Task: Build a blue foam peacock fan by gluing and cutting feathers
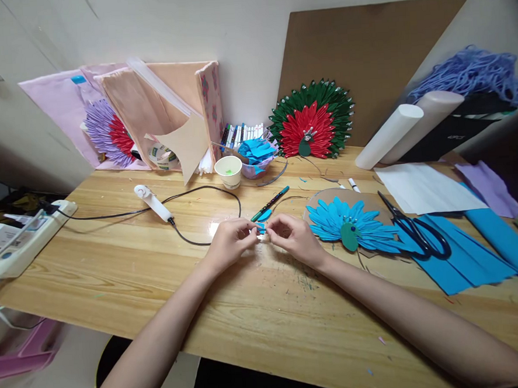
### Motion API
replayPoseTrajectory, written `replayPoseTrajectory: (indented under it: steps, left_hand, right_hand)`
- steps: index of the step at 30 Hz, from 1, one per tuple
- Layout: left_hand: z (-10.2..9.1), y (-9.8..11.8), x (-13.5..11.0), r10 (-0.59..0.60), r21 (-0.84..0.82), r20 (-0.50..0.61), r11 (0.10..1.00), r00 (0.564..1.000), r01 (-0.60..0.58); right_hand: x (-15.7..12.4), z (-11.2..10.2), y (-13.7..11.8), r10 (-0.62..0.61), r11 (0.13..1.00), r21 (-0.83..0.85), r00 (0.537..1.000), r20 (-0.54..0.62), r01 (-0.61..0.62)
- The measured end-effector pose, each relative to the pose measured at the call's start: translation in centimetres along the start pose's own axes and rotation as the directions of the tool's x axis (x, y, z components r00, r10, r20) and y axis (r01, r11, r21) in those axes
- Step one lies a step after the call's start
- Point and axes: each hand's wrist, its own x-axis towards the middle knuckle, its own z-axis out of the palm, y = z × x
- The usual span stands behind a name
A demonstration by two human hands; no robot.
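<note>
My left hand (232, 240) and my right hand (293, 237) meet over the middle of the table. Between their fingertips they pinch a small piece of blue crepe paper (261, 228), partly covered by the fingers. Just beyond it lie another blue paper piece (265, 215) and a dark green marker (270, 204). To the right of my right hand rests a paper peacock (350, 235) with blue petal-like feathers and a green body, on a round cardboard piece (365, 200). Black-handled scissors (414, 231) lie beside it, over blue crepe paper sheets (460, 260).
A white glue gun (152, 203) with a black cord lies left, near a power strip (29, 237). Behind stand a paper cup (228, 172), a bowl of blue scraps (257, 159) and a green-and-red peacock (311, 120). White rolls (389, 136) lean at the right.
</note>
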Motion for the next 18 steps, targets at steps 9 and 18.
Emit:
replayPoseTrajectory:
  steps: [9,18]
  left_hand:
    - [0.21,0.54,0.17,-0.302,-0.314,0.081,0.897,0.95,0.312]
    - [-0.03,0.72,0.47,-0.382,-0.481,0.134,0.782,0.914,0.397]
  right_hand:
    - [0.07,-0.3,-0.13,-0.364,0.912,-0.244,0.926,-0.103,0.331]
    - [-0.05,-0.09,0.31,-0.444,0.863,-0.293,0.894,-0.051,0.412]
